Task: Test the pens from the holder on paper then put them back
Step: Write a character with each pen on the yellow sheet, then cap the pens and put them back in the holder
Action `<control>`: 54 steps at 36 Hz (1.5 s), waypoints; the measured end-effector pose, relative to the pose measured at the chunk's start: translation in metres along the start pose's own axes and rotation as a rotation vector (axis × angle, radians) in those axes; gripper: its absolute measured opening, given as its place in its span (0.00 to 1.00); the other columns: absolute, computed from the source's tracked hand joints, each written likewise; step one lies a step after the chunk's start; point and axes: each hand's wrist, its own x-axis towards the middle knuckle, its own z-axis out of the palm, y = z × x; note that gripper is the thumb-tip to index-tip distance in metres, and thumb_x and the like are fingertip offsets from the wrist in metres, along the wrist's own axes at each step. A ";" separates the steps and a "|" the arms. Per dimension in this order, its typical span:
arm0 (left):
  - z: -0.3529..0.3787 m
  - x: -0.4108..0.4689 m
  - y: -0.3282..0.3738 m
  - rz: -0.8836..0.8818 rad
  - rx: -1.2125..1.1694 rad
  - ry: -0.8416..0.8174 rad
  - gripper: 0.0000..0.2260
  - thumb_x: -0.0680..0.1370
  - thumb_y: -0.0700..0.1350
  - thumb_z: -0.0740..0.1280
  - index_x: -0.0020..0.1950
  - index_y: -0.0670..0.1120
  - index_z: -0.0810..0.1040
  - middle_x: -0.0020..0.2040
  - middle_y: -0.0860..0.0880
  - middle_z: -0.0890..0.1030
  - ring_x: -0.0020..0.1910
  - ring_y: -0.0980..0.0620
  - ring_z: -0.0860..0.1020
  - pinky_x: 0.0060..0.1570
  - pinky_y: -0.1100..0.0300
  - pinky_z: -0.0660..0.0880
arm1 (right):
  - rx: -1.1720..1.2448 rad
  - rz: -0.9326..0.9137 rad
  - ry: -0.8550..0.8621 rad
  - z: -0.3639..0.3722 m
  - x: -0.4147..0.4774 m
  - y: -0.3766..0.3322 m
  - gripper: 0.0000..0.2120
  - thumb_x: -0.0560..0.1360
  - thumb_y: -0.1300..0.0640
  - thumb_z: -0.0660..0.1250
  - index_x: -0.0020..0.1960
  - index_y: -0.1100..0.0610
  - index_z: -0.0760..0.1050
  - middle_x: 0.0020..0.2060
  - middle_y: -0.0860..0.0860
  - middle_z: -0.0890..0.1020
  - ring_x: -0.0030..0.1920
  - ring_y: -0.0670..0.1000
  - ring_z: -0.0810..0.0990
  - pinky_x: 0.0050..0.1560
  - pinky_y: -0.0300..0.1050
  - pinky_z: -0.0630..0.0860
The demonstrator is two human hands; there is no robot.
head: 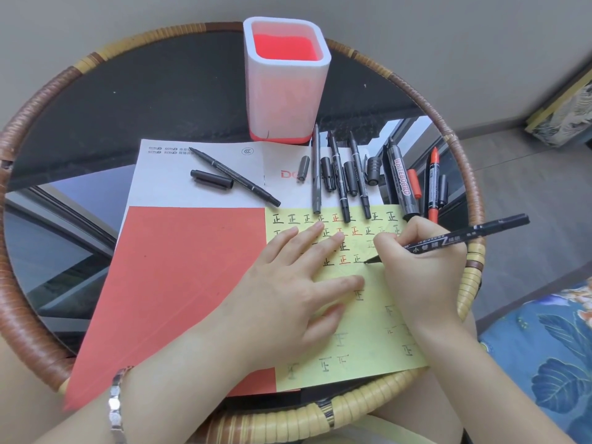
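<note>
Mid-test: right hand (423,261) fingers clamped on a black pen (461,238), tip on the yellow paper (368,331) just past left hand (288,283) flat splayed fingertips; holder (285,81) empty beyond them, uncapped pens (352,177) unreturned.

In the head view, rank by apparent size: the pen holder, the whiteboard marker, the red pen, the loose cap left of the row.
1. pen holder
2. whiteboard marker
3. red pen, similar length, slimmer
4. loose cap
</note>
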 end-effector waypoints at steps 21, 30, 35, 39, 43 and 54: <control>0.000 -0.002 -0.001 -0.003 0.049 0.007 0.16 0.74 0.54 0.57 0.59 0.59 0.76 0.67 0.45 0.73 0.68 0.42 0.68 0.67 0.50 0.55 | -0.055 -0.248 -0.256 -0.041 0.025 0.006 0.08 0.74 0.48 0.63 0.46 0.50 0.77 0.41 0.48 0.82 0.42 0.43 0.79 0.45 0.37 0.75; 0.000 -0.001 0.001 -0.003 0.060 0.019 0.15 0.74 0.54 0.57 0.59 0.61 0.76 0.67 0.46 0.73 0.68 0.43 0.69 0.67 0.52 0.54 | -0.401 -0.134 -0.523 -0.089 0.090 0.020 0.17 0.67 0.55 0.74 0.39 0.43 0.65 0.65 0.48 0.74 0.60 0.53 0.75 0.61 0.48 0.68; -0.001 -0.002 0.002 -0.009 0.048 0.025 0.15 0.75 0.54 0.56 0.59 0.61 0.75 0.67 0.46 0.73 0.68 0.43 0.68 0.67 0.52 0.53 | -0.465 -0.117 -0.595 -0.082 0.104 0.026 0.18 0.67 0.58 0.74 0.38 0.44 0.65 0.67 0.49 0.73 0.62 0.56 0.75 0.60 0.46 0.67; 0.000 -0.002 0.002 -0.005 0.035 0.041 0.15 0.75 0.54 0.56 0.59 0.62 0.75 0.67 0.46 0.73 0.69 0.44 0.67 0.67 0.53 0.53 | -0.466 -0.120 -0.533 -0.078 0.108 0.029 0.16 0.67 0.58 0.74 0.37 0.47 0.66 0.60 0.51 0.78 0.57 0.56 0.77 0.55 0.43 0.67; 0.000 -0.003 0.002 -0.001 0.032 0.038 0.15 0.75 0.54 0.56 0.59 0.62 0.75 0.67 0.47 0.73 0.68 0.44 0.68 0.68 0.54 0.52 | -0.442 -0.140 -0.461 -0.079 0.101 0.026 0.17 0.66 0.59 0.75 0.36 0.48 0.66 0.54 0.53 0.80 0.49 0.56 0.79 0.50 0.44 0.72; -0.032 -0.001 0.009 -0.093 -0.412 0.349 0.17 0.76 0.51 0.59 0.65 0.54 0.71 0.63 0.59 0.73 0.63 0.67 0.67 0.64 0.73 0.61 | -0.118 -0.331 -0.498 -0.062 0.037 -0.028 0.15 0.61 0.47 0.73 0.39 0.43 0.67 0.55 0.38 0.77 0.57 0.35 0.75 0.58 0.24 0.67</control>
